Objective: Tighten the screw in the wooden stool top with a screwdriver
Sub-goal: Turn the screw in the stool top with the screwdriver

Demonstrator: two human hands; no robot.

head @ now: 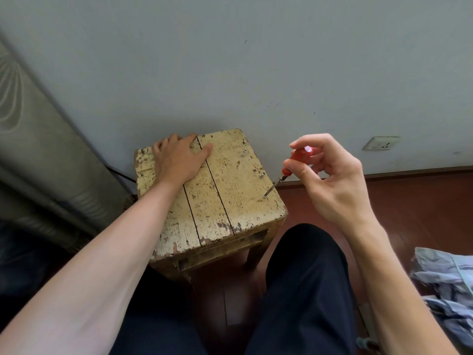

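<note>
Screwdriver point(294, 162) handle between right hand point(330, 175) fingertips

The left forearm point(107, 252), bare, runs from the near left corner up and to the far right. Its wrist lies straight, and the left hand point(179, 160) rests palm down on the stool top point(238, 190), fingers straight and pointing far, thumb stretched out to the right. The right forearm point(399, 290) rises from the near right, also bare. The right hand point(330, 175) is held raised, with its back turned to the near side, fingers curled. Its thumb and fingertips point(294, 146) pinch the handle of the screwdriver point(298, 158).
</note>
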